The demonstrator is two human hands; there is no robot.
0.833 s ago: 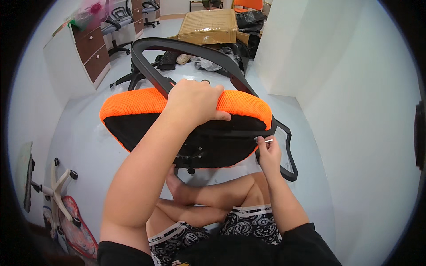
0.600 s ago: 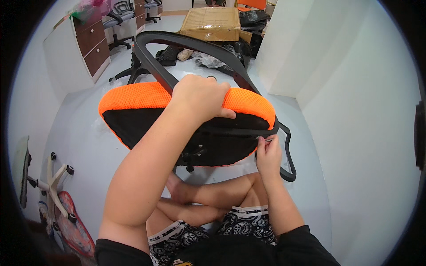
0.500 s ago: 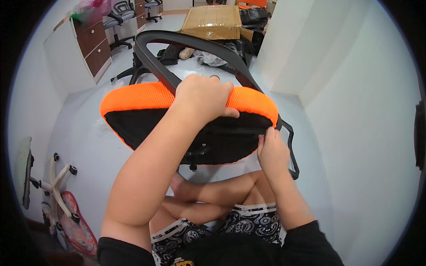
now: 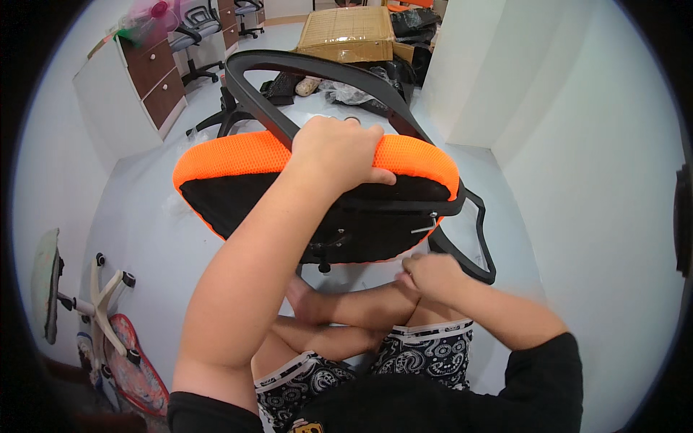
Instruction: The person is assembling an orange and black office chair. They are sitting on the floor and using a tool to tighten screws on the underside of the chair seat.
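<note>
I sit cross-legged on the floor with an office chair seat [image 4: 238,155] tipped on its edge in front of me. It has orange mesh padding and a black underside [image 4: 361,224]. My left hand [image 4: 339,153] grips the seat's upper padded edge. A small metal key [image 4: 424,228] sticks out of the underside near the right armrest [image 4: 480,245], with no hand on it. My right hand [image 4: 429,276] is below it, over my knee, blurred, with its fingers curled and nothing visible in it. A black curved frame [image 4: 317,68] arches behind the seat.
A white chair base with castors [image 4: 101,303] lies at my lower left beside a patterned board. A drawer cabinet [image 4: 155,76] stands at the back left, a cardboard box [image 4: 350,32] and black parts at the back. A white wall [image 4: 577,144] runs close along my right.
My right hand let go of the metal key at the seat's underside and dropped toward my knee. The key stays in the seat. My left hand keeps its grip.
</note>
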